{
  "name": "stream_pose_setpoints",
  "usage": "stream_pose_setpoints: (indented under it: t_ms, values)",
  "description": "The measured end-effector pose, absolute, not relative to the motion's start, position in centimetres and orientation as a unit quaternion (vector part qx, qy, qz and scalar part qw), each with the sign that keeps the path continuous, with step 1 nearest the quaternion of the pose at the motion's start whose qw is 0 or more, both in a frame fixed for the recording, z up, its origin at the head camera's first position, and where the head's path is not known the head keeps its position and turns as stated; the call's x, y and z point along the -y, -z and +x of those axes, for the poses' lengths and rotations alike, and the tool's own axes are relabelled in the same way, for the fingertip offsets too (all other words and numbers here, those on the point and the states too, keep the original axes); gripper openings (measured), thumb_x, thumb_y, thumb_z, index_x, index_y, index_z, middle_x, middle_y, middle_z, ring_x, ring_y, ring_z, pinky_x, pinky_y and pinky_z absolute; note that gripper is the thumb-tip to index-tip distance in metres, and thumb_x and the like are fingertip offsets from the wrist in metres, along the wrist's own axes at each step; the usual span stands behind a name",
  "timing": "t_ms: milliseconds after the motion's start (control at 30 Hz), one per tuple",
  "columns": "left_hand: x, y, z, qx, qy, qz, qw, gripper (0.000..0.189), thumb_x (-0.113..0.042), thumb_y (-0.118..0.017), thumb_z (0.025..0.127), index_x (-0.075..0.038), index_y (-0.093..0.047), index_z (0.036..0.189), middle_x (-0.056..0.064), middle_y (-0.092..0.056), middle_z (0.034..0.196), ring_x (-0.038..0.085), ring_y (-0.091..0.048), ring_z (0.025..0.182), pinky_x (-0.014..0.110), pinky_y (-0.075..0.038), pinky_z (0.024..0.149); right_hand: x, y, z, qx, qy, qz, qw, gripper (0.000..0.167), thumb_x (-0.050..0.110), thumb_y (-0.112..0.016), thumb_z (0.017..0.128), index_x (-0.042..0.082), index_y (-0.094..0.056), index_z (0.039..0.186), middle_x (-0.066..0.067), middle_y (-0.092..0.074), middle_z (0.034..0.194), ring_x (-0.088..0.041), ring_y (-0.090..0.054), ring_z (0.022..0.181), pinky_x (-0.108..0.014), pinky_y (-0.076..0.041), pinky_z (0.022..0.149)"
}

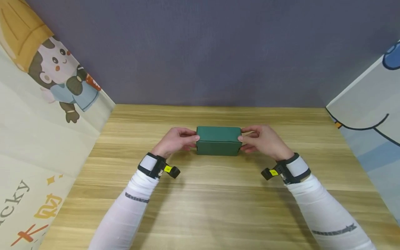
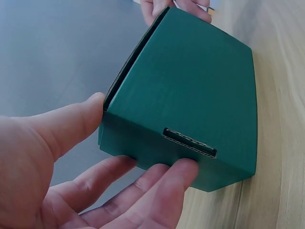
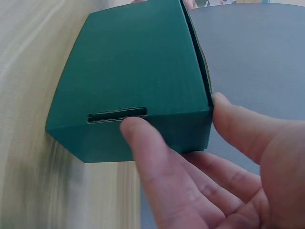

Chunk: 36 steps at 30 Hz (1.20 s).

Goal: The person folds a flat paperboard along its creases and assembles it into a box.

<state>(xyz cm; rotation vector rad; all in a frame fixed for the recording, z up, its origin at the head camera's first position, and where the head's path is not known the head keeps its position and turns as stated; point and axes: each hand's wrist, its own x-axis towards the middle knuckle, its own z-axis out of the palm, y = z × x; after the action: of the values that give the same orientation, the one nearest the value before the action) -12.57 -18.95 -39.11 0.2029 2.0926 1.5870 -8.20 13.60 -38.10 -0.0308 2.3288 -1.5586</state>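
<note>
A green cardboard box [image 1: 218, 146] stands lengthwise on the wooden table, its lid down with a narrow dark gap along one edge. My left hand [image 1: 176, 141] grips its left end, the thumb at the lid's corner and the other fingers against the end face. At the opposite end, my right hand [image 1: 264, 141] holds the box the same way. A small slot [image 2: 189, 142] with bare corrugated edges shows near the left fingertips in the left wrist view. In the right wrist view a matching slot [image 3: 117, 115] lies just by a right fingertip.
The wood-grain table [image 1: 212, 201] reaches back to a plain grey-blue wall [image 1: 218, 52]. A cartoon-printed cloth [image 1: 37, 139] hangs along the left side, and another printed cloth [image 1: 372, 121] borders the right. Both wrists wear strapped cameras over white sleeves.
</note>
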Motion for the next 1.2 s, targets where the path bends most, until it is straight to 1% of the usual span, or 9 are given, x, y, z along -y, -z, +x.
stream_pose_setpoints:
  t_ms: [200,433,633,767,933,1000,1133,1200]
  values:
    - [18.9,39.0,-12.4,-0.776,-0.577,0.07,0.243,0.045,-0.03,-0.075,0.085,-0.007,-0.062,0.122,0.011,-0.067,0.11,0.038,-0.066,0.102,0.048,-0.055,0.088,-13.4,38.6,-8.0,-0.827,0.543,-0.009,0.145,0.06,0.037,-0.072,0.086,0.008,-0.052,0.134,-0.018,-0.066,0.113,-0.038,-0.07,0.09,-0.047,-0.058,0.076]
    - [18.8,38.7,-11.9,-0.787,-0.568,0.081,0.227,0.043,-0.026,-0.074,0.086,-0.004,-0.063,0.121,0.013,-0.066,0.107,0.039,-0.067,0.098,0.051,-0.054,0.088,-13.4,38.8,-7.9,-0.825,0.549,-0.014,0.135,0.06,0.035,-0.072,0.086,0.006,-0.051,0.135,-0.02,-0.064,0.114,-0.036,-0.071,0.089,-0.047,-0.058,0.077]
    - [18.8,38.8,-11.9,-0.784,-0.571,0.08,0.229,0.045,-0.027,-0.075,0.086,-0.005,-0.062,0.122,0.013,-0.067,0.108,0.037,-0.067,0.098,0.051,-0.053,0.089,-13.4,39.0,-8.0,-0.822,0.553,-0.009,0.139,0.06,0.037,-0.072,0.086,0.009,-0.052,0.135,-0.018,-0.063,0.114,-0.037,-0.07,0.091,-0.047,-0.058,0.078]
    - [18.8,39.0,-12.0,-0.779,-0.576,0.071,0.237,0.045,-0.03,-0.075,0.085,-0.006,-0.062,0.121,0.012,-0.067,0.109,0.036,-0.067,0.1,0.051,-0.052,0.091,-13.6,39.1,-8.0,-0.816,0.56,-0.006,0.143,0.06,0.037,-0.073,0.085,0.009,-0.052,0.134,-0.02,-0.066,0.113,-0.039,-0.069,0.092,-0.048,-0.057,0.079]
    - [18.7,39.3,-12.1,-0.778,-0.575,0.061,0.247,0.049,-0.037,-0.076,0.083,-0.009,-0.062,0.12,0.011,-0.067,0.112,0.034,-0.067,0.101,0.052,-0.051,0.093,-13.8,39.2,-8.1,-0.799,0.579,-0.002,0.161,0.062,0.036,-0.073,0.086,0.006,-0.05,0.135,-0.023,-0.066,0.116,-0.041,-0.068,0.094,-0.05,-0.056,0.081]
    - [18.5,38.9,-11.8,-0.78,-0.571,0.062,0.248,0.05,-0.036,-0.074,0.085,-0.007,-0.061,0.122,0.012,-0.066,0.114,0.035,-0.067,0.102,0.053,-0.051,0.092,-13.9,39.3,-8.0,-0.797,0.581,-0.002,0.164,0.063,0.037,-0.073,0.086,0.005,-0.05,0.136,-0.023,-0.066,0.116,-0.041,-0.068,0.095,-0.05,-0.057,0.08]
    - [18.3,38.8,-11.7,-0.786,-0.565,0.068,0.241,0.05,-0.034,-0.072,0.087,-0.005,-0.059,0.125,0.014,-0.065,0.116,0.036,-0.067,0.1,0.054,-0.051,0.091,-13.8,39.4,-7.8,-0.8,0.579,-0.004,0.16,0.063,0.039,-0.071,0.087,0.005,-0.049,0.135,-0.023,-0.066,0.116,-0.04,-0.068,0.096,-0.046,-0.058,0.077]
    - [18.2,39.0,-11.7,-0.788,-0.567,0.068,0.231,0.048,-0.035,-0.071,0.088,-0.005,-0.059,0.124,0.013,-0.066,0.115,0.034,-0.068,0.099,0.054,-0.051,0.09,-13.7,39.3,-7.7,-0.803,0.575,-0.005,0.155,0.063,0.041,-0.07,0.087,0.006,-0.049,0.135,-0.022,-0.066,0.115,-0.04,-0.068,0.096,-0.044,-0.059,0.076]
